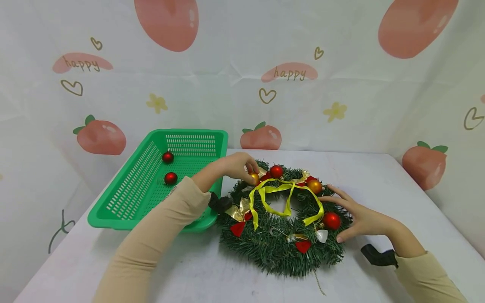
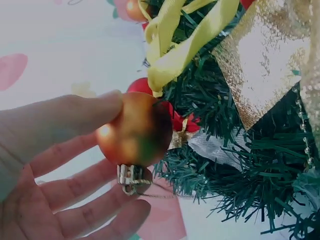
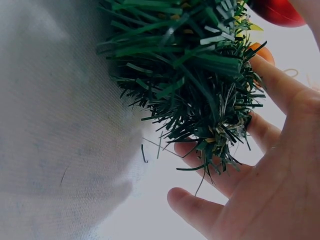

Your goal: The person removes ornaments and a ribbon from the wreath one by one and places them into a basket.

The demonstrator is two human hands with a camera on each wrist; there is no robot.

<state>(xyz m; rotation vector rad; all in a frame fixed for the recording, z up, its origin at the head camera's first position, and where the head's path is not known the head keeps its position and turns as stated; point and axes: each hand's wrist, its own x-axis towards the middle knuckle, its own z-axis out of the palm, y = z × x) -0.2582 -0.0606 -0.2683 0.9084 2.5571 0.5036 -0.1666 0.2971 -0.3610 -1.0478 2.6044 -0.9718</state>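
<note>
On the table lies a green tinsel wreath (image 1: 261, 256) with red and gold bows, red and gold balls and a yellow ribbon (image 1: 280, 213). At its far left side my left hand (image 1: 239, 167) holds a gold Christmas ball (image 2: 137, 131). In the left wrist view, the thumb presses on this ball, and its metal cap and string loop hang below. My right hand (image 1: 365, 219) is at the wreath's right edge, fingers spread and fairly straight. The right wrist view shows these fingers (image 3: 272, 82) against the needles, beside a red ball (image 1: 331, 220).
To the left stands a green plastic basket (image 1: 130, 181) with two red balls (image 1: 170, 178) inside. Its right side comes close to the wreath. Behind the white table hangs a printed cloth (image 1: 227, 101). A thin cord (image 1: 319, 283) trails from the wreath's front.
</note>
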